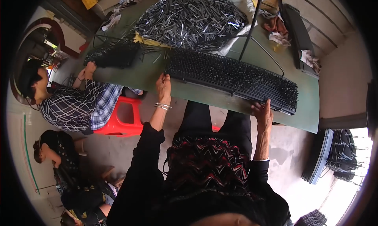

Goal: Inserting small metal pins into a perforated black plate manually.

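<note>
Long black rectangular perforated tray (231, 77) lies crosswise ahead, right end nearer me; my left hand (163, 87) touches its corner, grip unclear; right hand (264, 114) loosely spread alongside.

Black tray (206, 86) holds indistinct pieces (232, 70); 1 co-worker (88, 213) is cropped below.

We could pass over the right end of the counter (308, 93); beyond the rack (232, 74), the rod (252, 25) and the heap (189, 21) stand in our way.
</note>
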`<state>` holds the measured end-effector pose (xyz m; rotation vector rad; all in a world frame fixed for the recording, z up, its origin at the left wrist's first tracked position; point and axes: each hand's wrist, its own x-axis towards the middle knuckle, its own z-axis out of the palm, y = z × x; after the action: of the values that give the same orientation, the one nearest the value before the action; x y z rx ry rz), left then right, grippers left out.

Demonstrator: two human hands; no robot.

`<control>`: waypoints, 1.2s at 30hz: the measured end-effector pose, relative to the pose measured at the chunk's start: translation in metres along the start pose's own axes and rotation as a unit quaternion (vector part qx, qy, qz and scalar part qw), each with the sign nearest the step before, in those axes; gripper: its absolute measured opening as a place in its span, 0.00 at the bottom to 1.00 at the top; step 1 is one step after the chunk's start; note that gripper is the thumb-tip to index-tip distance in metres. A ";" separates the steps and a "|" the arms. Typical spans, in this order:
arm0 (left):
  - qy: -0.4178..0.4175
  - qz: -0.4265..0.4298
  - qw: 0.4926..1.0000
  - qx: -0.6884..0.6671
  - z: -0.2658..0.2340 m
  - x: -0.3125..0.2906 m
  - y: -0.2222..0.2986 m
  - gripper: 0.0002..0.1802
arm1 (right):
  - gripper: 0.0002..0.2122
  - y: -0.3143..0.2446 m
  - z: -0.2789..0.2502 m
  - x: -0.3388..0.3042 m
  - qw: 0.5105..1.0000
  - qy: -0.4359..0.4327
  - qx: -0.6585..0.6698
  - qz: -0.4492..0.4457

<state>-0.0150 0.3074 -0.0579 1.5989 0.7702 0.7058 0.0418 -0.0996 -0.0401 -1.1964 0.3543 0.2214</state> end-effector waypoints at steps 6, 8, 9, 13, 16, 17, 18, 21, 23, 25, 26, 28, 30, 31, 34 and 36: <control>-0.013 -0.039 0.998 0.047 -0.018 -0.028 0.005 0.17 | 0.34 0.038 -0.035 0.054 0.999 0.010 0.040 -0.033; -0.062 -0.060 0.996 0.013 -0.014 -0.041 0.027 0.22 | 0.33 0.047 -0.056 0.074 0.996 0.042 0.068 -0.044; -0.056 -0.072 0.996 0.010 -0.014 -0.046 0.027 0.23 | 0.34 0.051 -0.070 0.081 0.995 0.048 0.077 -0.045; -0.184 -0.103 0.975 0.070 -0.041 -0.038 0.032 0.26 | 0.18 0.045 -0.065 0.084 0.981 0.132 0.128 -0.062; -0.294 -0.063 0.941 0.154 -0.071 0.006 0.015 0.24 | 0.21 0.028 -0.033 0.064 0.974 0.162 0.149 -0.055; -0.238 -0.017 0.949 0.204 -0.063 0.017 0.038 0.20 | 0.23 0.025 -0.031 0.062 0.974 0.171 0.131 -0.065; -0.175 0.067 0.967 0.170 -0.053 0.032 0.046 0.13 | 0.23 0.022 -0.027 0.060 0.973 0.175 0.132 -0.068; -0.096 0.204 0.954 0.196 -0.014 0.088 0.082 0.11 | 0.21 0.015 -0.017 0.054 0.963 0.219 0.140 -0.078; -0.097 0.270 0.929 0.233 0.020 0.118 0.094 0.11 | 0.22 0.010 -0.008 0.044 0.968 0.215 0.113 -0.069; -0.084 0.313 0.895 0.307 0.055 0.146 0.097 0.16 | 0.22 0.009 -0.003 0.040 0.973 0.208 0.076 -0.064; -0.080 0.329 0.872 0.354 0.072 0.157 0.101 0.19 | 0.22 0.011 -0.005 0.039 0.972 0.210 0.077 -0.065; -0.075 0.354 0.846 0.391 0.097 0.180 0.110 0.22 | 0.22 0.014 -0.013 0.039 0.975 0.207 0.070 -0.047; -0.017 0.350 0.831 0.432 0.115 0.205 0.115 0.24 | 0.22 0.017 -0.018 0.041 0.971 0.227 0.064 -0.044; 0.010 0.311 0.848 0.428 0.118 0.220 0.117 0.25 | 0.22 0.024 -0.024 0.045 0.967 0.238 0.084 -0.047; 0.047 0.293 0.834 0.464 0.110 0.278 0.123 0.26 | 0.22 0.041 -0.038 0.057 0.955 0.259 0.128 -0.060; 0.003 0.149 0.876 0.459 0.107 0.306 0.128 0.32 | 0.22 0.040 -0.032 0.053 0.952 0.288 0.086 -0.052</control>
<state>0.2667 0.4732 0.0621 2.6245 0.9420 0.5798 0.0722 -0.1165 -0.1057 -1.0858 0.8005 -0.2577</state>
